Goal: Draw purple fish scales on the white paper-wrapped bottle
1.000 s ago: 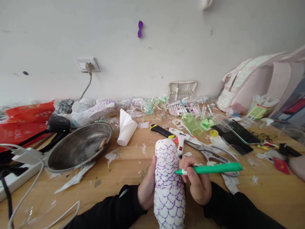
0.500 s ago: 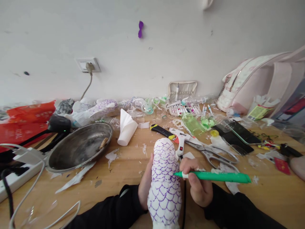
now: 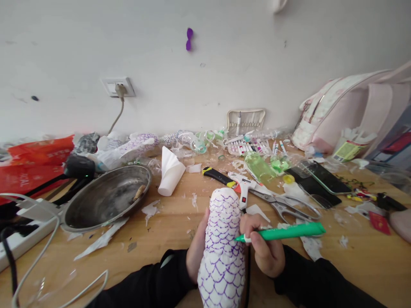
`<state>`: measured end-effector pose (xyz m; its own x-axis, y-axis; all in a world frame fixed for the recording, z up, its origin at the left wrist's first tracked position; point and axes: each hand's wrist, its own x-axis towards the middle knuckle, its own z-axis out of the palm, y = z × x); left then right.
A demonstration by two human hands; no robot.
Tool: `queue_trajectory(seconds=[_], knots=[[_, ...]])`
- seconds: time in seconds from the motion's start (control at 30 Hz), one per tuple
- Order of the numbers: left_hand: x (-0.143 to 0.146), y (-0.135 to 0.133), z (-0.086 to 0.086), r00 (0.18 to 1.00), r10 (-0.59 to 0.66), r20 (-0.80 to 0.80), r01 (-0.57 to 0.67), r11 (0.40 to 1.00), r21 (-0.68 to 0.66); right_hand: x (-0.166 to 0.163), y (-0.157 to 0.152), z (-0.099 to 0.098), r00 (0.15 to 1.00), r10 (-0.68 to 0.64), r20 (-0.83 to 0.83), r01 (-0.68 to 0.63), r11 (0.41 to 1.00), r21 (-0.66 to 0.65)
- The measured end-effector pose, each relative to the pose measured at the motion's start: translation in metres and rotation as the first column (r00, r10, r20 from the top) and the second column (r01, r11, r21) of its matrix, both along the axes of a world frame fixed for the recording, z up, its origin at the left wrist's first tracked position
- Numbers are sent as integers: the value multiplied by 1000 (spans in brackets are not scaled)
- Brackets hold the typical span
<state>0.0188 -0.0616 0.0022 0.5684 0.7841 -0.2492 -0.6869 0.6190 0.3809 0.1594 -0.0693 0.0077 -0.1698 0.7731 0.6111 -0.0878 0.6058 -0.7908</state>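
A long white papery form [image 3: 221,256] with a rounded top, covered in purple scale outlines, stands in front of me. My left hand [image 3: 196,250] grips it from the left side, with most of the fingers hidden behind it. Pinched in my right hand [image 3: 265,246] is a green marker [image 3: 292,232]. Its tip touches or nearly touches the right side of the form, around mid-height. Just beyond the form lie a white hot glue gun [image 3: 244,190], a black and yellow utility knife [image 3: 218,176] and large scissors [image 3: 285,205].
A metal basin [image 3: 105,196] and a power strip [image 3: 28,229] sit at the left. Rolled white paper [image 3: 170,171] stands behind. Several markers [image 3: 247,147], two phones [image 3: 329,176] and a pink backpack [image 3: 340,111] are at the back right. A person's bare skin [image 3: 400,222] shows at the right edge.
The marker's back end has swung left and slightly up, and its tip sits a little lower on the form. The form has shifted slightly.
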Motion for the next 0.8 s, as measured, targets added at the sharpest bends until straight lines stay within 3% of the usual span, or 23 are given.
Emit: queue_trajectory(seconds=[0.1,0.27,0.43,0.63,0.8], knots=[[0,0,1,1000,-28,3,27,999,28,-1,-1,1,999,-20,-28,21,999,33],[-1,1,2,999,-32,9,31,999,39,1,-2,8,986,-13,167,-2,996,92],[-1,0,1,997,54,-53,-51,996,69,1,-1,3,999,-31,22,31,999,8],[-2,0,-1,997,67,-48,-66,998,21,2,0,5,992,-24,123,22,1000,21],[-1,2,1,998,55,-34,-54,998,16,-2,1,-2,996,-85,-9,85,995,-46]])
